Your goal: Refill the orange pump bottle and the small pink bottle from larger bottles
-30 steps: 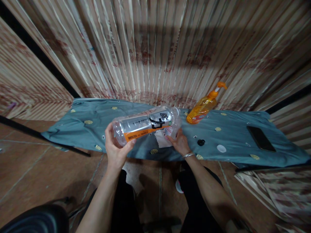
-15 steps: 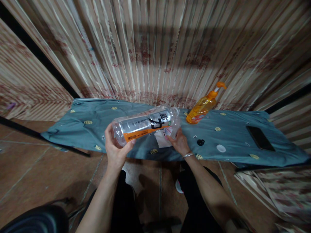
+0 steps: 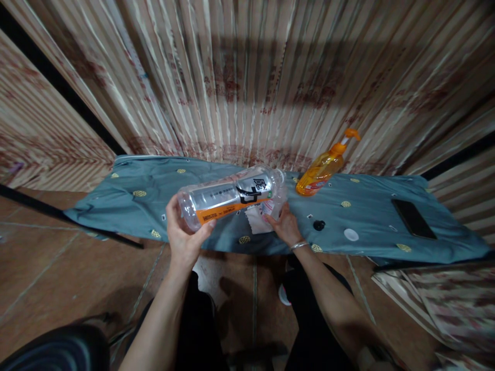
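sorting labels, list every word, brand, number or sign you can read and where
"力", large, black, on the big bottle; character beside it unclear
"×", on its orange strip; characters around it too small
Pump bottle, small container: print too blurred
Cloth marks: too small

The large clear bottle with an orange-and-silver label [image 3: 226, 197] looks like thin, glossy plastic. The amber pump bottle with an orange top [image 3: 320, 172] is smooth, shiny plastic; the patterned blue-green cover [image 3: 216, 242] is creased, matt cloth. The black rectangular phone [image 3: 413, 219] appears smooth.

Striped curtains [image 3: 247, 77] (red-patterned) hang above brown tiles [image 3: 50, 268].
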Demonstrator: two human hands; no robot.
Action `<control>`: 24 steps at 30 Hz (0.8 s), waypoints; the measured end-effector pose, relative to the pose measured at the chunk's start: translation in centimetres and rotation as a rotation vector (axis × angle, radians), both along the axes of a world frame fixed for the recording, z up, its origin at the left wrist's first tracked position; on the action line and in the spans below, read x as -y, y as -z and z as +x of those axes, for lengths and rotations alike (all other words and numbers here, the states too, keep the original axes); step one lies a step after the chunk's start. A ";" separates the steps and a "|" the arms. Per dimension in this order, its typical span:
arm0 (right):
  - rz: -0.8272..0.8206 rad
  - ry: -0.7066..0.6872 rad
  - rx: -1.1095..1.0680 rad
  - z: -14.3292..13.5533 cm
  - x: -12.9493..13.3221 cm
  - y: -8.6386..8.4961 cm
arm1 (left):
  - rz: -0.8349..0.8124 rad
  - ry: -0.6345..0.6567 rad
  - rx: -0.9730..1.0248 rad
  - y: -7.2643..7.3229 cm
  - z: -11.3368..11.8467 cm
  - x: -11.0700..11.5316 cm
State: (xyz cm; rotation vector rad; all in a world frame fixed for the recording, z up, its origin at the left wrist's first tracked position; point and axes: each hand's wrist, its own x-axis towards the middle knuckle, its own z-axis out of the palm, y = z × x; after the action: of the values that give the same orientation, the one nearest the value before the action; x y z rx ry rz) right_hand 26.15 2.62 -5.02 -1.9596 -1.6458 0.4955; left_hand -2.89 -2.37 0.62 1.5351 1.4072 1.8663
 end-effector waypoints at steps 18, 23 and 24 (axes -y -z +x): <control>-0.026 0.000 -0.024 -0.1 0.1 -1.1 | -0.014 -0.025 0.001 0.1 -0.1 0.1; -0.045 -0.005 0.000 -0.3 0.2 -1.2 | -0.019 -0.024 0.038 0.1 -0.1 0.0; -0.048 -0.007 0.004 -0.3 0.3 -1.1 | -0.019 -0.028 0.044 0.0 0.0 0.0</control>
State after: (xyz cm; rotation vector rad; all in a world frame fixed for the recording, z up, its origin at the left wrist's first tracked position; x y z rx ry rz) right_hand 25.89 2.37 -3.87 -1.9912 -1.6578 0.5394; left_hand -2.91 -2.41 0.61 1.4644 1.4296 1.8856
